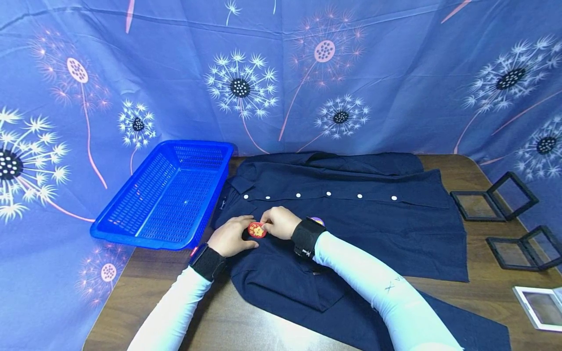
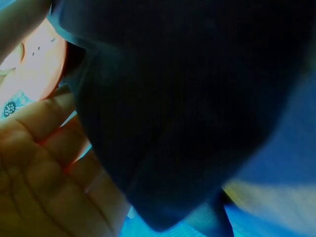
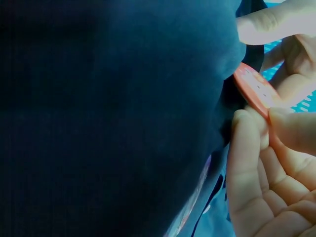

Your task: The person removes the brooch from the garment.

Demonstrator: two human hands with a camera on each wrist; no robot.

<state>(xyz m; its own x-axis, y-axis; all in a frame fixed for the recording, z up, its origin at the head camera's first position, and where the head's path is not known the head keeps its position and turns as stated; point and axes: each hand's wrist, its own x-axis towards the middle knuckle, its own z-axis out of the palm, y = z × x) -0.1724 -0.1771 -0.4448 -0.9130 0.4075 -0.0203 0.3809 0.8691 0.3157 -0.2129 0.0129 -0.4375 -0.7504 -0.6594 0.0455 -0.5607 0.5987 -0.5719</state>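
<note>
A dark navy shirt [image 1: 377, 219] with white buttons lies spread on the table, its collar toward the basket. On its upper chest is a round red badge [image 1: 256, 230] with a yellow star. My right hand [image 1: 281, 223] pinches the badge's edge between thumb and fingers; in the right wrist view the badge [image 3: 256, 89] stands tilted against the cloth. My left hand [image 1: 228, 237] holds the shirt's cloth beside the badge, thumb on the near side and fingers on the far side. The badge's back is hidden. A second badge, purple and yellow [image 1: 318, 221], shows partly behind my right wrist.
A blue plastic basket [image 1: 203, 214] stands at the left. Two black hinged frames [image 1: 478, 205] [image 1: 513, 253] and a white one [image 1: 542, 307] stand opened along the right side of the wooden table [image 1: 131, 292]. Behind hangs a blue dandelion-print cloth [image 1: 175, 58].
</note>
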